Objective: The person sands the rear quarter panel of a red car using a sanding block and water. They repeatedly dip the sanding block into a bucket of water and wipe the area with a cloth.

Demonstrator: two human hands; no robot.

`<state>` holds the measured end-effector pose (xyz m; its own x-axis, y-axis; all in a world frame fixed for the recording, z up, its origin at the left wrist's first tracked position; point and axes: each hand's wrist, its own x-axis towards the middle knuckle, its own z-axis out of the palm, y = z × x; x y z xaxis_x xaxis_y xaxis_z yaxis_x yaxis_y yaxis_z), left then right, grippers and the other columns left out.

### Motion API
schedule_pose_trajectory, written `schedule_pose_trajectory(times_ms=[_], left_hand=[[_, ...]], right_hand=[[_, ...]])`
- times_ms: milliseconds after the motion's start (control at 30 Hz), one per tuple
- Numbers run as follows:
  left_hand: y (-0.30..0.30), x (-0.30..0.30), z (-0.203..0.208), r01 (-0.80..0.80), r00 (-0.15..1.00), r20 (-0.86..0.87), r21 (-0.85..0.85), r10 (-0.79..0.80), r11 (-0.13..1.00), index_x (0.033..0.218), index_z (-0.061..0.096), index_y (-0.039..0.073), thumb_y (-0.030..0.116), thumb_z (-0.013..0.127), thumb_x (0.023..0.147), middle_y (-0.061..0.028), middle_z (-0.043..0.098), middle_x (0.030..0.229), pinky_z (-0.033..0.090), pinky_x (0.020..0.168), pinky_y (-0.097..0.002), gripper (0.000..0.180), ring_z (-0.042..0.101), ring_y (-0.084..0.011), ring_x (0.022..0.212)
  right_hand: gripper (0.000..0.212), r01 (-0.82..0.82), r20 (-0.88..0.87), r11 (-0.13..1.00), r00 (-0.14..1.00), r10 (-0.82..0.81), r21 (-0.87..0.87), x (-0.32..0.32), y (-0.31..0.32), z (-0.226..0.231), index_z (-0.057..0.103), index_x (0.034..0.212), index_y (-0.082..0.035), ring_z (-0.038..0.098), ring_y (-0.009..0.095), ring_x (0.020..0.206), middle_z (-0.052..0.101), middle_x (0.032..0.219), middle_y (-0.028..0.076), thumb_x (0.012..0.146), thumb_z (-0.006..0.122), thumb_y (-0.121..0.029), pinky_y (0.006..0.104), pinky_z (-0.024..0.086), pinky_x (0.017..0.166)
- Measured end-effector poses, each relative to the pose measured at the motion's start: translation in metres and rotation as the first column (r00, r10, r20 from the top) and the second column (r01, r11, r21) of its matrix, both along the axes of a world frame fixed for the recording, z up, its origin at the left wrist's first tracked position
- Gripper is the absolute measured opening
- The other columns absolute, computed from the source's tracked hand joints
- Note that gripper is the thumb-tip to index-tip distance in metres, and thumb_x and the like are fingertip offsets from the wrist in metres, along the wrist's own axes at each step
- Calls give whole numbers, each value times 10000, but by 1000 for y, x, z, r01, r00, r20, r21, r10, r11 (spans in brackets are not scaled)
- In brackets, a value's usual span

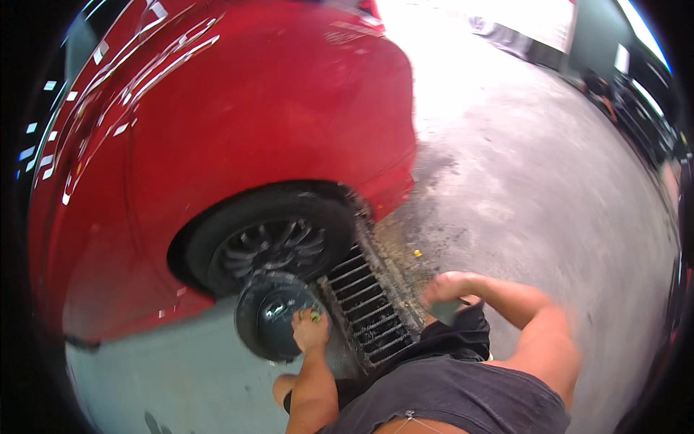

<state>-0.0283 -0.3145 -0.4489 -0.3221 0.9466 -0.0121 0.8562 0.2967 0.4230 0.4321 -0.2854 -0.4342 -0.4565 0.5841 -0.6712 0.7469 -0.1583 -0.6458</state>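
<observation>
My left hand (309, 331) is closed at the right side of a round black tub (249, 329) that holds dark, shiny liquid. A small yellow-green thing (315, 316) shows between its fingers; its kind is unclear. My right hand (447, 287) is bent in near my right knee and blurred by motion. It looks closed, with a flat grey-green thing (446, 312) just below it that I cannot make out. Beyond the tub is the wheel (267, 246) of a red car (275, 116), with dark spokes and a black tyre.
A metal drain grate (365, 304) runs across the floor between the tub and my right leg. A small yellow scrap (417, 253) lies on the stained concrete floor (542, 195). Dark objects (629, 108) line the far right, with a bright opening at the back.
</observation>
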Motion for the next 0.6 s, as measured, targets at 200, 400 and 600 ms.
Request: schedule_pose_trajectory(times_ms=[200,400,600], left_hand=[[1,1,0,30,999,-25,51,-29,998,1294,713,88,456,718,912,-207,641,1398,544,1063,-506,531,601,-417,1294],[-1,0,21,-19,998,-56,-211,8,977,1266,716,65,488,680,914,-206,662,1313,587,967,-506,551,629,-405,1183],[-1,2,6,-4,992,-128,-63,-4,998,1321,702,91,472,665,936,-163,647,1367,618,913,-490,543,647,-416,1186]], right_hand=[[677,156,-728,982,661,-184,-106,-232,112,86,464,1586,-46,650,186,1151,685,1269,108,975,746,-128,339,526,1004],[491,-190,-310,726,812,494,661,-432,118,26,683,1361,-102,710,364,1232,724,1323,213,875,735,-64,479,569,1023],[341,-584,343,695,811,474,420,-482,144,-85,786,1267,-113,681,397,1298,708,1385,218,937,703,-89,489,570,1035]])
